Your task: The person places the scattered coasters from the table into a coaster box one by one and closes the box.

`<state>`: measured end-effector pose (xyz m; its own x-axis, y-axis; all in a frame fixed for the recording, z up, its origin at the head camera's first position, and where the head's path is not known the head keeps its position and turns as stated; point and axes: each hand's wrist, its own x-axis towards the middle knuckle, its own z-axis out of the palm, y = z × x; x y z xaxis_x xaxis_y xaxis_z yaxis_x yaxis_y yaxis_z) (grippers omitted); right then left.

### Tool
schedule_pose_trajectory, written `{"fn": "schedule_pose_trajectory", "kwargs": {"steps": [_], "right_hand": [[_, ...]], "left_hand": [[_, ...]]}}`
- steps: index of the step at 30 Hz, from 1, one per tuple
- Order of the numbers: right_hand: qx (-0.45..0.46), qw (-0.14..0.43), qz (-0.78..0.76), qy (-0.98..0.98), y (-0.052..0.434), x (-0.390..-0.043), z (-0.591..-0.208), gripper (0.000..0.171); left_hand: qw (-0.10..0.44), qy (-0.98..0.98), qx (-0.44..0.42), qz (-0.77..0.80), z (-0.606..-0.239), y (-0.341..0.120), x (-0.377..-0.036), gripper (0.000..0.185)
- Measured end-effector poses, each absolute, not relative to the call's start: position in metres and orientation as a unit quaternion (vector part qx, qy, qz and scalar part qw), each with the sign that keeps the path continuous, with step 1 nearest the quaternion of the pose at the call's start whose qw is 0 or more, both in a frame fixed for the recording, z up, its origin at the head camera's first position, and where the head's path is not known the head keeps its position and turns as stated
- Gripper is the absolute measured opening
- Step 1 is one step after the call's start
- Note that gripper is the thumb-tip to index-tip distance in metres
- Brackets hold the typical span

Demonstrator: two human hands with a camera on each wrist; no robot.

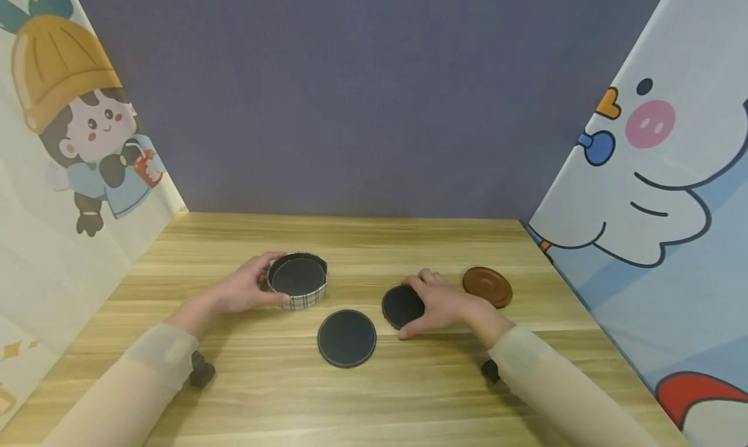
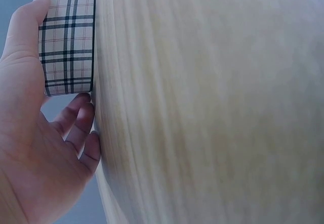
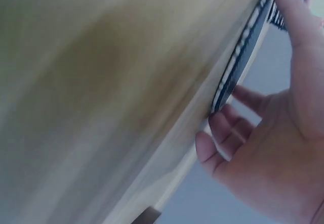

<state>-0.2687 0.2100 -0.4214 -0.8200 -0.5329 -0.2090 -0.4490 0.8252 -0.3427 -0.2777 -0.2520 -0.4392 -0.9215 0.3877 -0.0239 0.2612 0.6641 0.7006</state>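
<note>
Your left hand (image 1: 248,286) grips plaid holder (image 1: 308,300) at left, thumb on near side; inner disc (image 1: 299,277) inside. Your right hand (image 1: 442,304) pinches black disc (image 1: 402,308) by edges, right of center. Loose disc (image 1: 347,338) lies nearer, between them. Brown dish (image 1: 487,286) just beyond right wrist.

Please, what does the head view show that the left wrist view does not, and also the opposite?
Only the head view: the right hand holding a gripped disc, a loose disc on the table, an inner disc inside the plaid holder, a brown dish, and the cartoon walls.

Only the left wrist view: the left palm and thin red lines in the plaid.

Both: the left hand holding the plaid holder, and the wooden table surface.
</note>
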Motion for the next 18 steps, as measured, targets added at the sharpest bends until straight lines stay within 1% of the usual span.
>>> {"fn": "schedule_pose_trajectory", "kwargs": {"steps": [5,9,18], "right_hand": [[-0.271,0.172,-0.156,0.934,0.217,-0.2727,-0.4213,0.12],[-0.272,0.176,-0.164,0.932,0.218,-0.2748,-0.4212,0.116],[-0.281,0.162,-0.152,0.934,0.2154,-0.277,-0.4239,0.107]], "left_hand": [[0.084,0.909,0.179,0.367,-0.4405,-0.2528,-0.2785,0.111],[0.084,0.91,0.18,0.365,-0.4405,-0.2527,-0.2788,0.111],[0.085,0.909,0.183,0.364,-0.4397,-0.252,-0.2785,0.111]]}}
